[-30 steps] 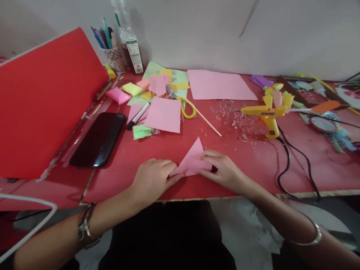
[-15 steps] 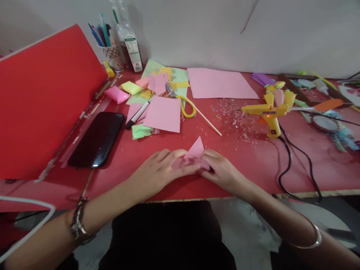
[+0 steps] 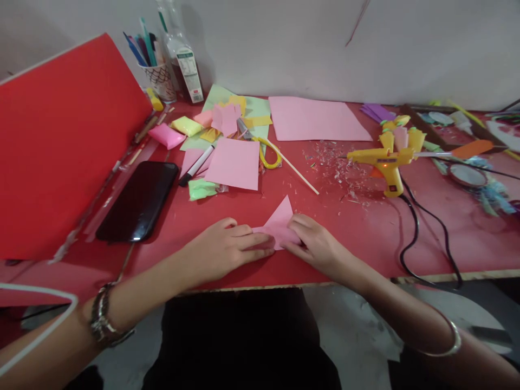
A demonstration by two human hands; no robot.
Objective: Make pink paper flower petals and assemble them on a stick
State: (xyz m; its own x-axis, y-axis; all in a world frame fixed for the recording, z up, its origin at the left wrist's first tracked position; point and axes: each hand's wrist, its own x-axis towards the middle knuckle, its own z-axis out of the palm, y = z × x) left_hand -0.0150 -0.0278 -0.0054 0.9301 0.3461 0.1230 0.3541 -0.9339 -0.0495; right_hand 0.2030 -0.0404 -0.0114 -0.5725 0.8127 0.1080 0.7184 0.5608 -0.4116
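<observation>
A small pink paper [image 3: 279, 222] lies on the red table in front of me, partly folded, with one pointed corner standing out away from me. My left hand [image 3: 233, 246] presses on its left part, the fingers reaching over the paper. At the right edge, my right hand [image 3: 314, 241] pinches the paper between thumb and fingers. Parts of the paper are hidden under both hands. Beyond it lie a square pink sheet [image 3: 235, 162] and a thin wooden stick [image 3: 293, 167].
A yellow glue gun [image 3: 385, 162] with a black cord rests on the right. Yellow-handled scissors [image 3: 270, 157], a marker [image 3: 197, 165] and a black phone [image 3: 138, 200] lie left of centre. A glass bottle [image 3: 187, 70] and pen cup [image 3: 158, 81] stand by the wall.
My left hand has slid left along the paper, its fingers drawn back, so more of the folded paper shows. My right hand keeps its hold at the right edge.
</observation>
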